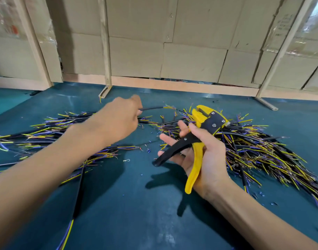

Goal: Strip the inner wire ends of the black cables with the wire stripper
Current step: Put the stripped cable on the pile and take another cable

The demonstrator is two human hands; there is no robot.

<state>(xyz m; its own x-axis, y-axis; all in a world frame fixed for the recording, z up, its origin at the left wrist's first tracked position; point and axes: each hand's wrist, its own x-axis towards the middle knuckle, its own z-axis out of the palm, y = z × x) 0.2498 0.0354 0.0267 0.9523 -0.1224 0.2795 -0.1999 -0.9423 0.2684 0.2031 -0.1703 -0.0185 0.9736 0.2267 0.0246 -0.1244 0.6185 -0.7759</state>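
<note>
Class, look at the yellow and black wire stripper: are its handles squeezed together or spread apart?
Spread apart. In the right hand, the yellow and black wire stripper shows its black handle angled well away from its yellow handle.

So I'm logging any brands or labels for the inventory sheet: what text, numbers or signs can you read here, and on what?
None can be read.
Cardboard box, top right: dark printed marks, too blurred to read.
Wrapped package, top left: a red patch, no legible text.
Wire stripper in the right hand: no brand or number visible.
</note>
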